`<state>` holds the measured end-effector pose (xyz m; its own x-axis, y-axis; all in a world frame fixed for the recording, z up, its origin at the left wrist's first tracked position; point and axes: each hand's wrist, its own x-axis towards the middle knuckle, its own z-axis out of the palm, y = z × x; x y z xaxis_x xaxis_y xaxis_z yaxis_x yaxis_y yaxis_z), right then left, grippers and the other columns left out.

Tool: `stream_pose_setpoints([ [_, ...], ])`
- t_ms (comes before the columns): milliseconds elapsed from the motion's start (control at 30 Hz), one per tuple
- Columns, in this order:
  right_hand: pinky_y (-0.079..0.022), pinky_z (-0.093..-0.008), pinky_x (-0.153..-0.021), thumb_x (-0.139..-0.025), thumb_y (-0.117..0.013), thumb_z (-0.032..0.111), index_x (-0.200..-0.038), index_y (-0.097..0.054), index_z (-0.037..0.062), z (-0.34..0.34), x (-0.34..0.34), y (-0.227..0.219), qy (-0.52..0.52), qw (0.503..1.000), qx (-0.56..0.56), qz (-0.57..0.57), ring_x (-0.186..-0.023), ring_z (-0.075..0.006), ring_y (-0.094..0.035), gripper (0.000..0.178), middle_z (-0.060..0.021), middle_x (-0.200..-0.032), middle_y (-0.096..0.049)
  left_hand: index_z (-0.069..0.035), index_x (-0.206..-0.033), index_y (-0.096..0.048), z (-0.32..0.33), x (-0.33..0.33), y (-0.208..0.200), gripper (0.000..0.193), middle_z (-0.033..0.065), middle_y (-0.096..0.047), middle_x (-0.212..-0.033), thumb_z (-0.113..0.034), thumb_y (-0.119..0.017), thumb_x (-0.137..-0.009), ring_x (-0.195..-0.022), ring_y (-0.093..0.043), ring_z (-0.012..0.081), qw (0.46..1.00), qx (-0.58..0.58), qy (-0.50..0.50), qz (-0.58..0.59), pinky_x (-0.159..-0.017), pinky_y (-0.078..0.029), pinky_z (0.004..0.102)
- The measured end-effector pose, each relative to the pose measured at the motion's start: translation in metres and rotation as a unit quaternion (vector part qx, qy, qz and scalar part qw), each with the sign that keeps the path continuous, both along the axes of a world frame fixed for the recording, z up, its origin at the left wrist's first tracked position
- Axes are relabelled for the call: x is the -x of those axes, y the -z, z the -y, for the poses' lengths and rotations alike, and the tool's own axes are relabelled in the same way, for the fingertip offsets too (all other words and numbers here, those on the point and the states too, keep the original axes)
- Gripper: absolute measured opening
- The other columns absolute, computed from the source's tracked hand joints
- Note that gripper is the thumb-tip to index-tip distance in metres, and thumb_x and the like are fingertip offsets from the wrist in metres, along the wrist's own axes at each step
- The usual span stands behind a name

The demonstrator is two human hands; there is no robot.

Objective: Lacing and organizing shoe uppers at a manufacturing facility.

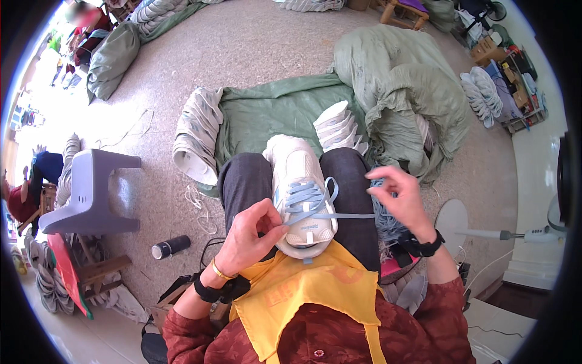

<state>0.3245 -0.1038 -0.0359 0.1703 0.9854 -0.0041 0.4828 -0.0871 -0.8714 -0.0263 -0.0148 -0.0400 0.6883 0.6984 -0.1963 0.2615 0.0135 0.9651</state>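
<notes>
A white sneaker rests between my knees, its toe pointing away from me. Light blue shoelace criss-crosses its tongue and forms a loop on the right side. My left hand is at the shoe's left collar, with thumb and fingers closed on the shoelace. One length of lace stretches right across my thigh, its end near my right hand. That hand is raised with thumb and forefinger apart, and nothing shows between them. A yellow apron covers my lap below the heel.
Nested white shoes lie in a stack on the left and another stack ahead, by a green cloth sack. Blue laces hang beside my right thigh. A grey plastic chair and a dark cylinder are on the left.
</notes>
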Motion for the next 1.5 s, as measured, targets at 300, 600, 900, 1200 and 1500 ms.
stream_pose_setpoints([
  [300, -0.055, -0.0365, -0.063, -0.088, -0.073, -0.002, -0.109, -0.067, 0.002, -0.055, 0.052, -0.021, -0.284, 0.936, -0.124, 0.166, -0.075, -0.0267, -0.069, 0.022, -0.0104, -0.1, -0.069, -0.001, -0.091, -0.058, 0.006, -0.002, 0.01, 0.018, -0.0025, -0.061, -0.075, -0.004, -0.076, -0.093, -0.066, -0.055, 0.0009, 0.996, 0.054, -0.056, 0.048, -0.058, -0.045, 0.0225],
  [600, -0.051, -0.0348, -0.054, -0.086, -0.073, -0.005, -0.101, -0.066, 0.0043, -0.019, 0.073, -0.028, -0.083, 0.941, -0.189, 0.27, -0.061, -0.023, -0.065, 0.019, -0.0089, -0.084, -0.066, -0.002, -0.091, -0.058, 0.006, 0.009, -0.008, 0.016, -0.0037, -0.06, -0.077, -0.004, -0.074, -0.096, -0.069, -0.053, 0.0001, 0.996, 0.087, -0.029, 0.023, -0.059, -0.044, 0.0215],
  [900, -0.053, -0.0324, -0.052, -0.088, -0.07, -0.002, -0.105, -0.064, 0.0037, -0.006, 0.089, -0.017, -0.028, 0.988, -0.077, 0.134, -0.061, -0.019, -0.068, 0.019, -0.0089, -0.083, -0.07, -0.003, -0.094, -0.06, -0.002, 0.073, -0.041, 0.012, -0.0051, -0.057, -0.083, -0.001, -0.072, -0.095, -0.075, -0.052, 0.0015, 0.978, 0.203, -0.004, -0.057, -0.063, -0.043, 0.0208],
  [1200, -0.048, -0.0286, -0.049, -0.09, -0.073, 0.001, -0.105, -0.067, 0.003, 0.011, 0.09, -0.021, -0.051, 0.993, -0.046, 0.098, -0.053, -0.0146, -0.061, 0.016, -0.0069, -0.082, -0.071, -0.005, -0.095, -0.059, -0.011, 0.134, -0.025, 0.014, -0.0042, -0.059, -0.085, -0.002, -0.072, -0.095, -0.073, -0.053, 0.0028, 0.969, 0.233, -0.061, -0.058, -0.064, -0.043, 0.0199],
  [1500, -0.048, -0.0309, -0.051, -0.091, -0.074, 0.002, -0.104, -0.068, 0.0029, 0.024, 0.078, -0.02, -0.075, 0.994, -0.01, 0.081, -0.055, -0.0172, -0.062, 0.015, -0.0084, -0.083, -0.071, -0.008, -0.096, -0.051, -0.005, 0.127, -0.064, 0.027, 0.0, -0.058, -0.082, 0.0, -0.076, -0.088, -0.068, -0.047, 0.0046, 0.976, 0.141, -0.15, 0.074, -0.059, -0.035, 0.021],
])
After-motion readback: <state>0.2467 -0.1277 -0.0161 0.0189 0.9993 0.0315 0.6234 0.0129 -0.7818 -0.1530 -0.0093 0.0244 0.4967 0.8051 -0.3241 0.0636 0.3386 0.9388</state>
